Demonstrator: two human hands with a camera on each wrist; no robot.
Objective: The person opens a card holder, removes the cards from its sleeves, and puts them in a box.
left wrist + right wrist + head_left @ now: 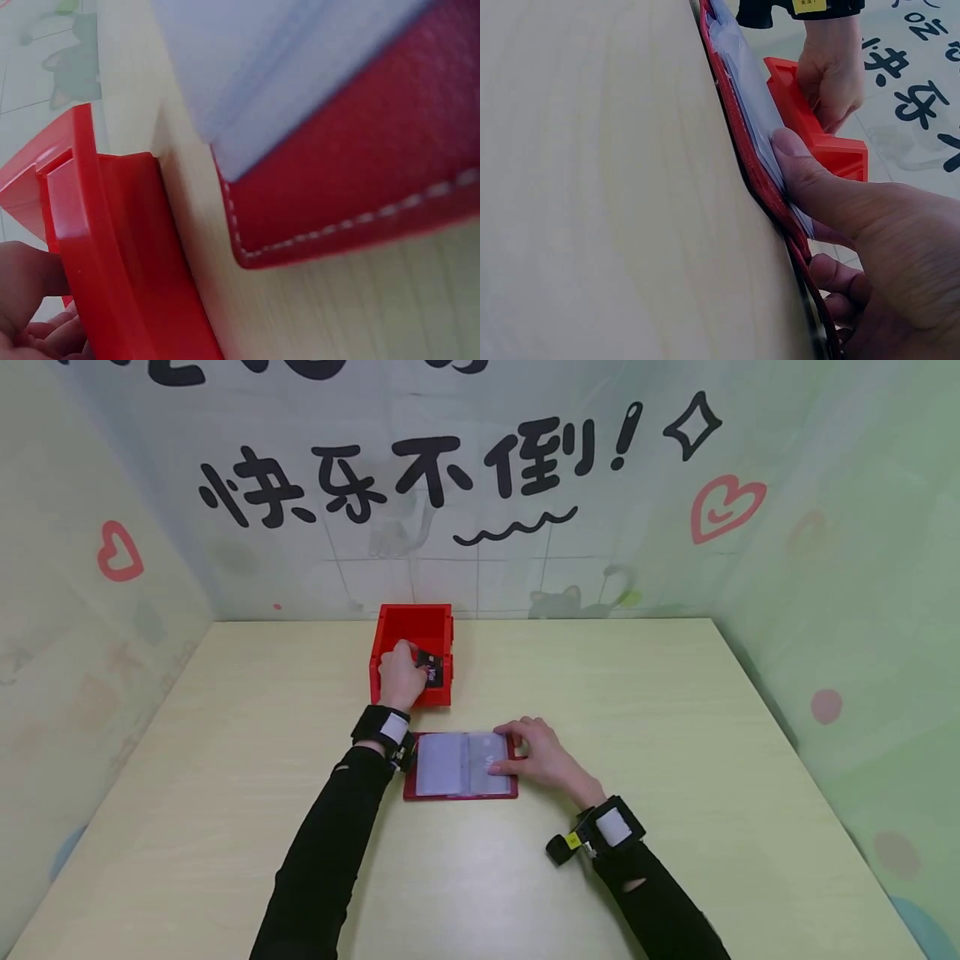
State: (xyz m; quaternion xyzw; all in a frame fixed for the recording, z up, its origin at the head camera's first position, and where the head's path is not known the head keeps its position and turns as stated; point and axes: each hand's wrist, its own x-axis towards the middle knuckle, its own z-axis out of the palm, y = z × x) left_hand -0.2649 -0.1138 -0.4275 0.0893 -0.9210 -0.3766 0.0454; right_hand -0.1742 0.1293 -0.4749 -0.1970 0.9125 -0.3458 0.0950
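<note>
My left hand (401,675) reaches into a red plastic bin (429,697). Its curled fingers pinch the edge of a black card (432,668) with light lettering; the left wrist view does not show this card. In front of the bin, a red card holder (461,798) with white stitching lies open on the table, its clear plastic sleeves (441,765) facing up. My right hand (547,756) grips the holder's right side. In the right wrist view the thumb (799,154) presses on the sleeves, while other fingers curl by the cover's edge.
A pale wood table (675,727) carries the bin near its back edge, close to the printed backdrop (465,577). Printed cloth walls stand on both sides. Each wrist wears a black camera strap (611,827).
</note>
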